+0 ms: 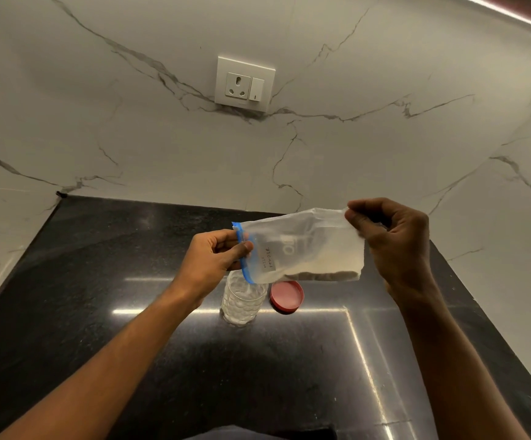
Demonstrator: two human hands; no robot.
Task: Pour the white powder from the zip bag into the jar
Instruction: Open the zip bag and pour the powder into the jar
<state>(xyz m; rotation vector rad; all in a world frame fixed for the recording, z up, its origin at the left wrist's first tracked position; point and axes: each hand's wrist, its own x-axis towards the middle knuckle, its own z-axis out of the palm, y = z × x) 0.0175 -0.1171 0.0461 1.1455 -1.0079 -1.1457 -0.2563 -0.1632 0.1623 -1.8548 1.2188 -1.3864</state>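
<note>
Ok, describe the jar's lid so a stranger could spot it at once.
Start at the black countertop below the marble wall with the socket. Near its middle stands a clear dimpled jar, under the zip bag held in both hands. The lid lies flat just right of the jar: a round red disc, the only red thing there.

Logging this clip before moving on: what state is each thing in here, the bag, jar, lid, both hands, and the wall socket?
zip bag: held on its side above the jar, blue zip end lowest, powder gathered along its lower edge
jar: upright on the counter, lid off, some white at the bottom
red lid: lying flat on the counter right of the jar
left hand: pinching the zip end
right hand: pinching the bag's bottom corner
wall socket: nothing plugged in
</note>
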